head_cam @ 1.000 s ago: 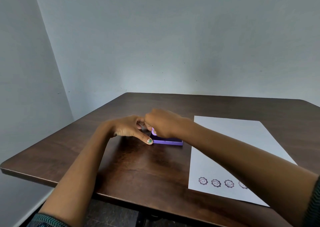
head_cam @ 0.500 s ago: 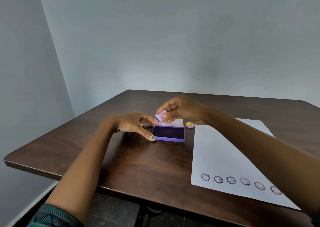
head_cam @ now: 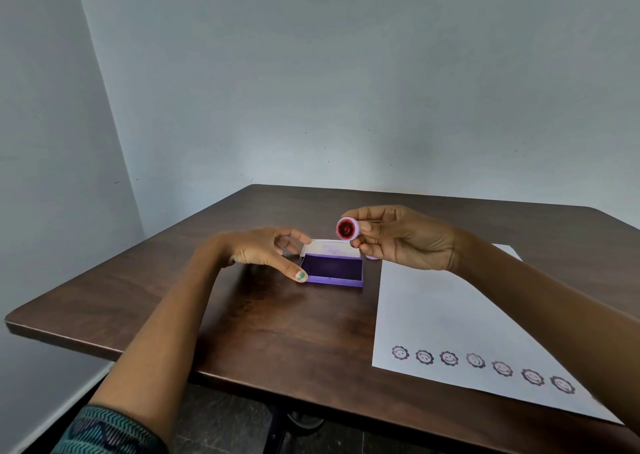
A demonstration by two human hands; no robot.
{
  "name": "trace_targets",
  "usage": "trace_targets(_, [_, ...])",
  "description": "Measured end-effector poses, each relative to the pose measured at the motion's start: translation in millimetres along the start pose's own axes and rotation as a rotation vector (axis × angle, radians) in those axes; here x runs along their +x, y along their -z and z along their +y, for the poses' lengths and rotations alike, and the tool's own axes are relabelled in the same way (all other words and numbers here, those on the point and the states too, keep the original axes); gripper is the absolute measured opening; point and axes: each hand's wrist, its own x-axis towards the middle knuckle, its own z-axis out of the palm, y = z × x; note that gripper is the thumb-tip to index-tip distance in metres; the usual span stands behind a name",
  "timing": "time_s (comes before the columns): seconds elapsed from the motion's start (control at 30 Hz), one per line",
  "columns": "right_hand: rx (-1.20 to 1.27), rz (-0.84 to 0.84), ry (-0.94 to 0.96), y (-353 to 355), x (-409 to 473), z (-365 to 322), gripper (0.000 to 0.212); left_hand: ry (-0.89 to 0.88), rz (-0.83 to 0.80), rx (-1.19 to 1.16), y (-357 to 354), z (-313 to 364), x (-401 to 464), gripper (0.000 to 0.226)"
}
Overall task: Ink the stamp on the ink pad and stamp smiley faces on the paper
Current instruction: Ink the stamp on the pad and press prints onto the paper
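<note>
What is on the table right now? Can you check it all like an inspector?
Surface: dark wooden table, bare in front.
Job's things: ink pad open, lid up; stamp face turned to the camera; paper with seven smiley prints along its near edge.
Clutter: nothing seen.
Hands: left hand steadies the ink pad; right hand pinches the stamp above it.
Cables: nothing seen.
Surroundings: plain grey walls.
</note>
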Motion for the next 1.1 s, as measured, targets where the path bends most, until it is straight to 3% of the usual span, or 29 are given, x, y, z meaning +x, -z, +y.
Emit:
trace_targets(0.23, [-0.071,0.058,0.036,6,-21,-7,0.024,0.026,0.124,0.02,-4,2,2,0.109])
trace_targets(0.4, [-0.098,0.122,0.053,23,-50,-17,0.02,-0.012,0.283,0.029,-12,18,4,0.106])
trace_targets(0.5, [-0.135,0.182,0.045,35,-70,-23,0.021,-0.043,0.383,0.207,-24,40,6,0.106])
trace_targets(0.67, [-0.252,0.301,-0.008,45,-101,-35,0.022,-0.207,0.193,0.292,-57,97,9,0.084])
trace_targets(0.83, [-0.581,0.536,-0.058,38,-130,-42,0.007,-0.312,-0.029,0.282,-92,139,25,0.053])
trace_targets(1.0, [-0.818,0.573,-0.126,24,-156,-41,0.01,-0.331,-0.141,0.438,-119,140,34,0.052])
trace_targets(1.1, [-0.863,0.556,-0.137,17,-170,-42,0.008,-0.327,-0.138,0.388,-121,135,32,0.055])
